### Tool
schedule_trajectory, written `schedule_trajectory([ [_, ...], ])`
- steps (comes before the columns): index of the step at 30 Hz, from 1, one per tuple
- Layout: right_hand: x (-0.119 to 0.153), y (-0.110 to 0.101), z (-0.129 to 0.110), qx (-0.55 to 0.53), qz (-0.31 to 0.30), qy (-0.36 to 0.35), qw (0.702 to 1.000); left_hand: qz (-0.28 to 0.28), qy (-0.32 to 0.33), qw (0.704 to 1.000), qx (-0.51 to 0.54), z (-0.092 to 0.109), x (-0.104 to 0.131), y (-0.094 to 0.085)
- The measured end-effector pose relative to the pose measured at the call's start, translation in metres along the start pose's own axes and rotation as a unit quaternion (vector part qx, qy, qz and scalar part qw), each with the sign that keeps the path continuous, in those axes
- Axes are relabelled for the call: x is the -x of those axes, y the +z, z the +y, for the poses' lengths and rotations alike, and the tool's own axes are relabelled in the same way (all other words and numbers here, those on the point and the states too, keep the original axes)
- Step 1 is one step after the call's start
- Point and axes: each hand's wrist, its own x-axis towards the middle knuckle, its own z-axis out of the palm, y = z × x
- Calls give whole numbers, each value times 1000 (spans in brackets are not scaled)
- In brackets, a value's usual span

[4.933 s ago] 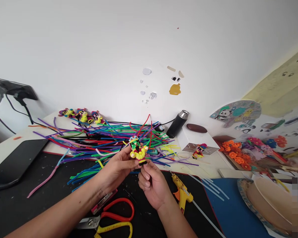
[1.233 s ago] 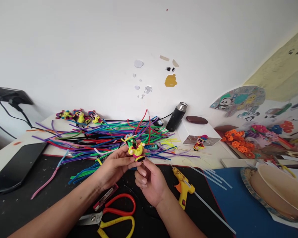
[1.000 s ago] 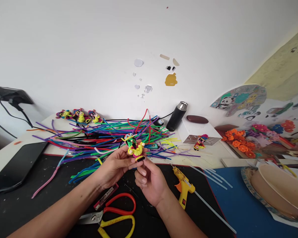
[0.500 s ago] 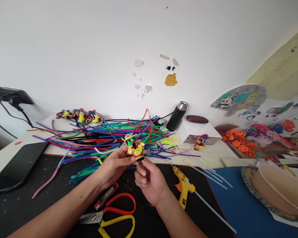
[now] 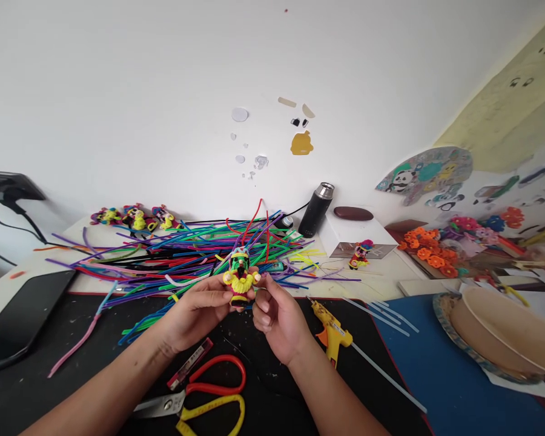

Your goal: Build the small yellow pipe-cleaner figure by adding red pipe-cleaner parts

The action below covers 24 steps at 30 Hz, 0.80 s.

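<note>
A small figure (image 5: 240,280) with a green face, yellow ruffle and dark base is held upright above the black mat. My left hand (image 5: 195,309) grips it from the left, thumb across its lower body. On its right side, my right hand (image 5: 279,318) has curled fingers touching or nearly touching the figure; its fingertips are partly hidden behind it. Behind lies a wide heap of coloured pipe cleaners (image 5: 200,248). Scissors (image 5: 213,387) with red and yellow handles lie below my hands, beside a small pink-and-white packet (image 5: 189,363).
A yellow glue gun (image 5: 333,330) lies right of my hands, with glue sticks (image 5: 381,315) beyond. A phone (image 5: 25,315) is at left, a black flask (image 5: 317,209) behind, similar figures (image 5: 136,218) at the back left, another (image 5: 361,254) by the white box (image 5: 363,233), and a bowl (image 5: 504,327) far right.
The figure has been turned from tilted to upright and facing the camera, still between my hands. The whole view has shifted slightly, with the surroundings now further left.
</note>
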Motion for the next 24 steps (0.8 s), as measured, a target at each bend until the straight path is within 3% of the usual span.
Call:
schedule_trajectory([
  [7, -1, 0, -4, -24, -26, 0, 999, -48, -43, 998, -10, -6, 3, 3],
  [24, 2, 1, 2, 92, -1, -23, 996, -53, -144, 984, -93, 4, 8, -8],
])
